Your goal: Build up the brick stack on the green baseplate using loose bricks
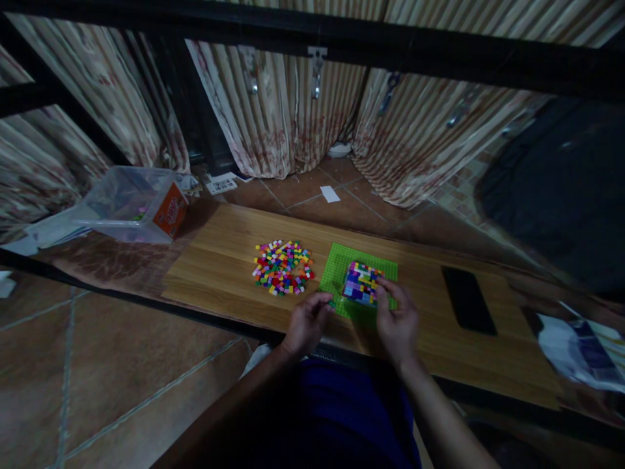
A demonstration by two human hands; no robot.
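A block built of multicoloured toy bricks (360, 284) rests on a green studded baseplate (336, 260). My right hand (399, 320) is at the block's right side, thumb and forefinger closed on its edge. Just left of the block, over the baseplate's near-left corner, my left hand (308, 319) pinches a small green toy brick (333, 303) between its fingertips. Farther left lies a loose pile of small toy bricks (283, 267) in many colours.
A wooden board (219, 247) lies under everything. To the right is a black flat rectangular object (467, 299), and beyond it a plastic packet (581, 352). A clear plastic bin (122, 202) with an orange label stands at the left. Striped curtains (293, 111) hang behind a dark bar.
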